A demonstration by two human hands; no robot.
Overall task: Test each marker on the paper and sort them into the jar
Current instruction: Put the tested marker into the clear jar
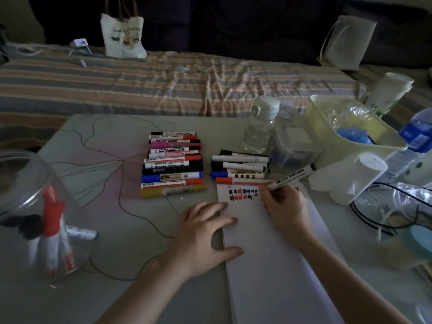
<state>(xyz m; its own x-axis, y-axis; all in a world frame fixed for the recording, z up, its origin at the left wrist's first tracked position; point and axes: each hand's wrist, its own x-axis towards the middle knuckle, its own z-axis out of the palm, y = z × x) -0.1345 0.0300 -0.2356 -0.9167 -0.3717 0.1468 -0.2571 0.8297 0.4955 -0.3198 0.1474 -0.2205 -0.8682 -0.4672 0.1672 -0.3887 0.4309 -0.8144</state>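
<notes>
Marker [292, 177] pinched in the right hand [284, 208], tip down on the paper [275, 253] beside coloured scribbles, left hand [203, 237] flat, fingers relaxed, pressing the paper's edge, jar [28, 206] at left holding several markers.

One head-worn camera looks forward and down, close over the table [112, 300], toward the bed [163, 85] beyond

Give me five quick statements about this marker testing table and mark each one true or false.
1. The right hand holds a marker over the paper. True.
2. The left hand grips a marker. False: it lies flat on the paper's edge.
3. The jar is empty. False: several markers stand inside.
4. The paper already carries test marks. True.
5. The yellow marker lies in the jar. False: it lies on the table.
</notes>
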